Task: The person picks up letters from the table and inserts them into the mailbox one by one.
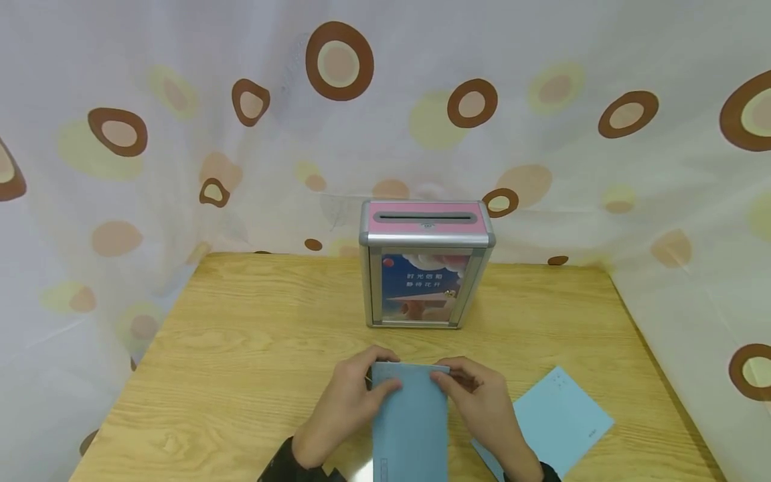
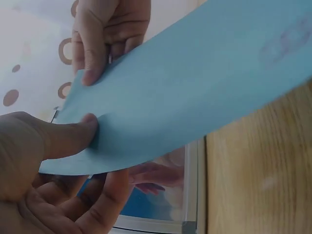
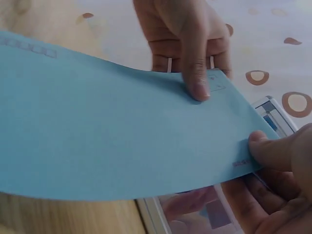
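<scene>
A light blue envelope [image 1: 411,422] is held up in front of me, its long side running toward the camera. My left hand [image 1: 346,398] pinches the far left corner, thumb on top and fingers beneath. At the far right corner my right hand [image 1: 482,398] grips it the same way, as the right wrist view shows with the thumb [image 3: 273,148] on the paper. Small printed boxes [image 3: 29,46] show near one end of the envelope. It bends slightly between the hands in the left wrist view.
Behind the hands stands a metal-framed letter box [image 1: 424,268] with a pink slotted top and a small lock on its front door. Another blue envelope [image 1: 566,415] lies flat on the wooden table [image 1: 259,321], partly under the right forearm. Patterned curtain [image 1: 391,147] surrounds the table.
</scene>
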`<state>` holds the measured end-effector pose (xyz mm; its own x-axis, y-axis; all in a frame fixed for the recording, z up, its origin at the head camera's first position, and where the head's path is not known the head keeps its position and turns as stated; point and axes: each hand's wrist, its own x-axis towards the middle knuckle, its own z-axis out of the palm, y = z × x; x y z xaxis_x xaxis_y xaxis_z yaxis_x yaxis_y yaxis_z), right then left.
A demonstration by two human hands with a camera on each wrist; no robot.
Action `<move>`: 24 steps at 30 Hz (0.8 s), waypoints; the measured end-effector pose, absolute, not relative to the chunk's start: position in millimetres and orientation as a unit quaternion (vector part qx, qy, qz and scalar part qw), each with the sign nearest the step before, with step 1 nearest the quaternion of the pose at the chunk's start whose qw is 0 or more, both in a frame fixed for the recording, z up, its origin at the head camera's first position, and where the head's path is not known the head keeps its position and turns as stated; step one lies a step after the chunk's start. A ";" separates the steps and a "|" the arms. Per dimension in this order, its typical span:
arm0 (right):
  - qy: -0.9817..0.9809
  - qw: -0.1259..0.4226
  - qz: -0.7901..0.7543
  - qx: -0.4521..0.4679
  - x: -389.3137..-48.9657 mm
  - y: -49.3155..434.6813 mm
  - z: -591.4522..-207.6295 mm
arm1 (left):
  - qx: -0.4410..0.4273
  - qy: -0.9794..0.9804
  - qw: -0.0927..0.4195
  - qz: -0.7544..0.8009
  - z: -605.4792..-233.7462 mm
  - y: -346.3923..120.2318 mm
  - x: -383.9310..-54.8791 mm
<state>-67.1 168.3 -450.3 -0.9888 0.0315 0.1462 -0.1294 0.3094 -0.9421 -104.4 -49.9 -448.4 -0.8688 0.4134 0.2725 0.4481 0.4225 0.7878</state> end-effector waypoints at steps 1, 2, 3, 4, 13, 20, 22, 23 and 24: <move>-0.807 0.079 0.584 0.029 -67.8 170.0 -448.8 | -0.248 -0.838 0.013 -0.485 -449.7 -49.8 -104.7; -0.808 0.089 0.581 0.028 -68.4 171.7 -447.1 | -0.240 -0.834 0.006 -0.497 -451.4 -49.5 -105.0; -0.809 0.099 0.579 0.027 -68.8 173.5 -445.5 | -0.233 -0.829 -0.001 -0.508 -453.3 -49.1 -105.1; -0.809 0.108 0.577 0.026 -69.2 175.2 -443.6 | -0.229 -0.825 -0.007 -0.517 -455.6 -48.8 -105.2; -0.800 0.139 0.584 0.020 -74.2 186.6 -430.2 | -0.229 -0.800 -0.085 -0.548 -479.9 -48.8 -100.4; -0.794 0.180 0.580 0.045 -78.2 192.9 -419.6 | -0.234 -0.797 -0.098 -0.547 -496.4 -50.9 -95.6; -0.793 0.193 0.575 0.056 -79.1 194.8 -415.8 | -0.235 -0.795 -0.100 -0.551 -499.9 -51.4 -93.8; -0.795 0.198 0.569 0.063 -79.3 196.2 -414.1 | -0.236 -0.791 -0.101 -0.555 -501.6 -51.6 -93.1; -0.796 0.200 0.567 0.072 -79.5 197.5 -412.7 | -0.237 -0.787 -0.101 -0.561 -503.1 -51.8 -92.5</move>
